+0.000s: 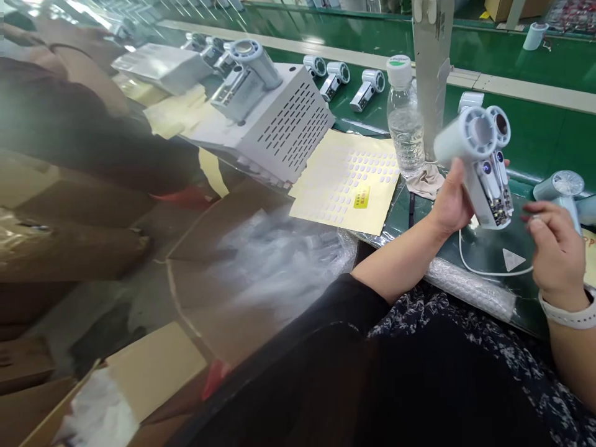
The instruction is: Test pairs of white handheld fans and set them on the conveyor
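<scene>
My left hand [451, 202] is closed around the handle of a pale blue handheld fan [479, 186], raised above the green work surface. The handle's side is uncovered, showing a small circuit board with lit spots near its lower end. A second fan head [500, 126] shows right behind it; whether my hand holds that one too I cannot tell. To the right, my right hand [556, 248] hovers apart from the fan with curled fingers, thumb close to the index finger. Anything between those fingertips is too small to make out. A white cable [493, 273] runs behind that wrist.
A water bottle [405, 124] stands beside a metal post [431, 74]. Left of it lie a yellow sticker sheet [347, 180] and a vented grey box [284, 118] bearing a fan. More fans [367, 90] lie behind. A co-worker's arm [88, 81] and an open carton [186, 310] are at left.
</scene>
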The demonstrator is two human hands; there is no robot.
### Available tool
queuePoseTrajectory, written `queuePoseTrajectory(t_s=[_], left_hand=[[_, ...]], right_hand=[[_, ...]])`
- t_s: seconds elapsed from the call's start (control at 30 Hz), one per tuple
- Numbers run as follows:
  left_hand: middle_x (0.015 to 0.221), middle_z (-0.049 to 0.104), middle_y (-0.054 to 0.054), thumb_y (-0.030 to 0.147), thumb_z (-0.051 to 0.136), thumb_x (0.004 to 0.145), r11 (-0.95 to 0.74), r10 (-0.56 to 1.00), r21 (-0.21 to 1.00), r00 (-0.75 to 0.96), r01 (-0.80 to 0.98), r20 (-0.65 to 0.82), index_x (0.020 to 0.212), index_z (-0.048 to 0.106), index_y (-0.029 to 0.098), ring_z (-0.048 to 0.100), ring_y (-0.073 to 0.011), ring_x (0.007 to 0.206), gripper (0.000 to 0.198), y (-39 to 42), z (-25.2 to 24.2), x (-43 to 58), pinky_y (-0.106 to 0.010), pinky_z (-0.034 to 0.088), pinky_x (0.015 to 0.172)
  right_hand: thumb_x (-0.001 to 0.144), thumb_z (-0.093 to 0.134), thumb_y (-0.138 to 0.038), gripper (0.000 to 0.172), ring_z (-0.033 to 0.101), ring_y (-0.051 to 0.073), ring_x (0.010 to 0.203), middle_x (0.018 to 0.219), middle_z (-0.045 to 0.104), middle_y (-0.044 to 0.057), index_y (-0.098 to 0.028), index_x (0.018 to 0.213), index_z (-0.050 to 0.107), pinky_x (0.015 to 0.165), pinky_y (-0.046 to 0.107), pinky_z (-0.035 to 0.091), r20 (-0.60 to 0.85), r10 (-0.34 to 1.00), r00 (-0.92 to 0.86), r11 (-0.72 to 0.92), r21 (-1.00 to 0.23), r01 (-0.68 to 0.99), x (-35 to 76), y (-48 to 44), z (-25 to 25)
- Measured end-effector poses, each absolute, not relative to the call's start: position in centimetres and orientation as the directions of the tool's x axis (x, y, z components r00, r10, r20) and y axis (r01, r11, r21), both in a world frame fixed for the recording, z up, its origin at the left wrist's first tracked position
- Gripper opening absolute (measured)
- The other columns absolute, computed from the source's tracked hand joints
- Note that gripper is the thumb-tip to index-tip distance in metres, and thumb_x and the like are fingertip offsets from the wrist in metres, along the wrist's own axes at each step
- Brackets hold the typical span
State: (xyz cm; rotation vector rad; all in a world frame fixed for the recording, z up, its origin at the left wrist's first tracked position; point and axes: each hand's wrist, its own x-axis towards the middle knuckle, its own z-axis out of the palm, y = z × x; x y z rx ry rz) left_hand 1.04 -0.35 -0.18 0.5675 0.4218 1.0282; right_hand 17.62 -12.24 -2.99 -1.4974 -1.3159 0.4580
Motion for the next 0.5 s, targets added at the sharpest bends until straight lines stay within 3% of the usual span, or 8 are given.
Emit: queuePoseTrajectory(t_s=[0.03,0.1,0.17,0.27,0.37,0.43,0.5], left_hand=[[0.138,0.085,-0.013,0.075,0.093,0.087,0.400,0.862,0.665,0.504,-0.631,-0.041,0.109,0.080,0.019,0.074,-0.0419,0.154,0.062,-0.5,-0.3,0.7,-0.052,0.066,0.121],[0.134,0.086,-0.014,0.051,0.107,0.075,0.423,0.780,0.757,0.625,-0.498,-0.024,0.101,0.083,0.019,0.074,-0.0430,0.154,0.048,-0.5,-0.7,0.1,-0.050,0.065,0.123],[0.132,0.087,-0.013,0.039,0.106,0.078,0.436,0.724,0.808,0.688,-0.396,-0.053,0.098,0.085,0.020,0.074,-0.0403,0.154,0.035,-0.2,-1.0,-0.4,-0.049,0.065,0.124],[0.119,0.088,-0.008,0.046,0.090,0.097,0.459,0.779,0.777,0.617,-0.432,-0.117,0.108,0.086,0.025,0.079,-0.0314,0.144,0.024,0.5,-1.3,-0.3,-0.046,0.066,0.122],[0.104,0.083,-0.006,0.057,0.079,0.104,0.506,0.771,0.745,0.615,-0.434,-0.166,0.116,0.082,0.026,0.083,-0.0283,0.127,0.033,0.2,-1.1,0.0,-0.045,0.067,0.118],[0.102,0.079,-0.005,0.054,0.090,0.094,0.508,0.722,0.776,0.676,-0.374,-0.147,0.121,0.078,0.026,0.084,-0.0293,0.117,0.041,-0.5,-0.8,-0.1,-0.046,0.066,0.115],[0.102,0.076,-0.003,0.047,0.103,0.078,0.452,0.702,0.820,0.707,-0.350,-0.085,0.126,0.073,0.027,0.082,-0.0275,0.107,0.059,-1.3,-0.5,-0.3,-0.045,0.065,0.110]], right_hand=[[0.110,0.065,-0.059,0.032,0.066,0.041,0.156,0.153,0.074,0.016,-0.028,0.110,0.075,0.136,0.070,0.051,0.320,0.884,0.341,0.140,-0.876,0.461,17.7,-12.1,-2.9],[0.104,0.076,-0.062,0.044,0.064,0.041,0.162,0.162,0.073,0.016,-0.030,0.135,0.075,0.137,0.068,0.051,0.233,0.917,0.324,0.135,-0.945,0.299,17.6,-12.0,-2.7],[0.093,0.092,-0.065,0.055,0.074,0.039,0.146,0.149,0.080,0.015,-0.031,0.133,0.074,0.126,0.061,0.062,0.190,0.931,0.311,0.155,-0.979,0.134,17.5,-11.8,-2.3],[0.082,0.104,-0.064,0.059,0.080,0.032,0.108,0.115,0.082,0.009,-0.032,0.118,0.071,0.102,0.054,0.070,0.224,0.896,0.384,0.229,-0.973,0.034,17.6,-11.6,-1.5],[0.089,0.099,-0.059,0.049,0.071,0.025,0.087,0.098,0.073,0.002,-0.035,0.117,0.067,0.081,0.046,0.068,0.200,0.889,0.412,0.236,-0.971,-0.038,17.9,-11.3,-0.9],[0.090,0.093,-0.055,0.040,0.069,0.023,0.086,0.103,0.074,0.003,-0.033,0.114,0.069,0.076,0.042,0.066,0.154,0.889,0.431,0.214,-0.972,-0.094,18.1,-11.2,-1.0],[0.090,0.090,-0.053,0.039,0.073,0.024,0.091,0.112,0.078,0.005,-0.031,0.116,0.072,0.080,0.045,0.068,0.126,0.906,0.404,0.186,-0.976,-0.114,18.1,-11.2,-1.2]])
